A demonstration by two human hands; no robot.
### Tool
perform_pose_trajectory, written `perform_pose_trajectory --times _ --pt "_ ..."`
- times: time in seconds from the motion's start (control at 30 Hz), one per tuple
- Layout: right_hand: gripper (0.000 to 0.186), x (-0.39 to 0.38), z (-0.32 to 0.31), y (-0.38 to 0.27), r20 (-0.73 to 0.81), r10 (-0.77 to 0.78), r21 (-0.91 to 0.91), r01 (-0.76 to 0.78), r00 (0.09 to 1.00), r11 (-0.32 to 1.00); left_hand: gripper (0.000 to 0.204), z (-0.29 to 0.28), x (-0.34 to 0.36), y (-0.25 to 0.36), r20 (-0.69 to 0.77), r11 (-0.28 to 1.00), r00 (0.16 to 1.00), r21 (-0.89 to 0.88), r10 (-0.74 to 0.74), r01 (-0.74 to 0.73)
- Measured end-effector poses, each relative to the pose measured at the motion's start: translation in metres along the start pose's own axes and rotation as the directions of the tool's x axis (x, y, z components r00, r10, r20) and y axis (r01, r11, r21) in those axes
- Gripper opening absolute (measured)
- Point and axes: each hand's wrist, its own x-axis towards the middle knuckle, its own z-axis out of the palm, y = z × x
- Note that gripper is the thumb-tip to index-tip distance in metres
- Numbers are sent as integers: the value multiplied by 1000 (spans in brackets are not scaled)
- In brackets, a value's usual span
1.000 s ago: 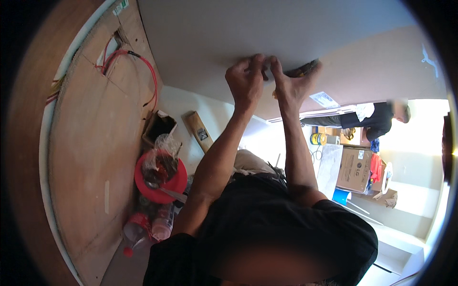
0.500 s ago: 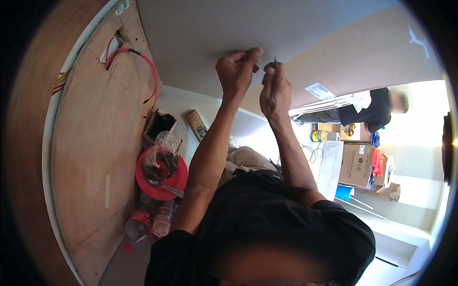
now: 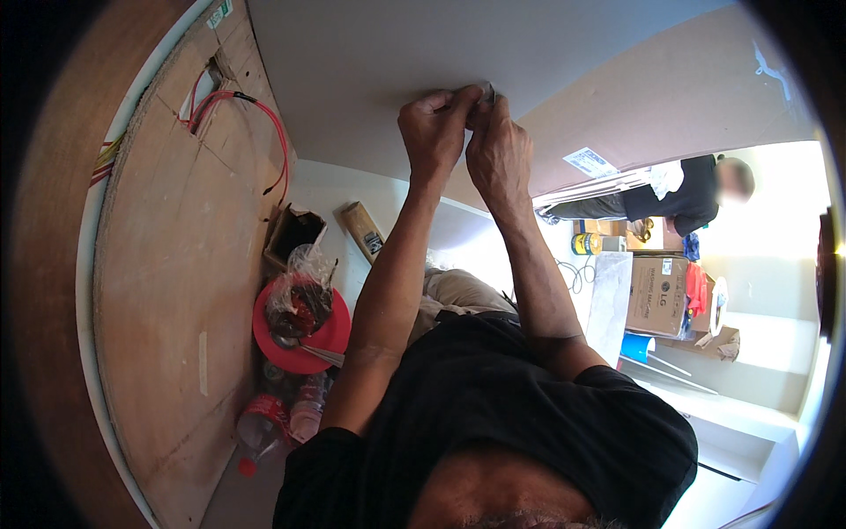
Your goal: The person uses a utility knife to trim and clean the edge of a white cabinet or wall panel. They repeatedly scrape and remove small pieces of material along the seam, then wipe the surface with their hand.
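Left hand and right hand meet at a small piece before the grey panel

The small piece sits at the fingertips in front of the grey panel; whether it touches the panel's face cannot be told. Only a pale, thin sliver of it shows. It is probably very light, and its narrow, straight look suggests something stiff rather than soft. So slight a thing could easily slip or turn, so its sides, just behind the exposed end, seem the best place for a fingertip grip. Whether it is fragile is unclear.

The right hand pinches the piece between bunched fingertips. The left hand is curled, thumb and forefinger drawn together right beside it; whether those fingers also grip it cannot be told.

Half a second ago the right hand stood apart from the left in front of the panel, with a thin dark tip rising from its fingers. Now that gap is closed and the fingertips come together. The left hand holds nearly the same place before the panel, its fingers curled much as they were.
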Motion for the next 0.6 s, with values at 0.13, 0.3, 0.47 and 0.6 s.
perform_pose_trajectory --times 0.13,0.3,0.47,0.6 --pt "23 0 2 -1 -28 -19 -17 19 999 1000 25 1 -1 0 -9 1000 1000 -10 -23 23" --pt "29 -1 -2 -5 13 85 146 -86 996 985 31 -3 4 -10 19 998 1000 52 24 -25" --pt "55 -17 -31 -4 269 211 816 -338 940 469 36 -36 -20 -18 127 983 985 -125 -116 132" --pt "62 -21 -38 4 210 150 903 -250 966 349 44 -51 -93 -15 427 905 858 -176 -284 387"
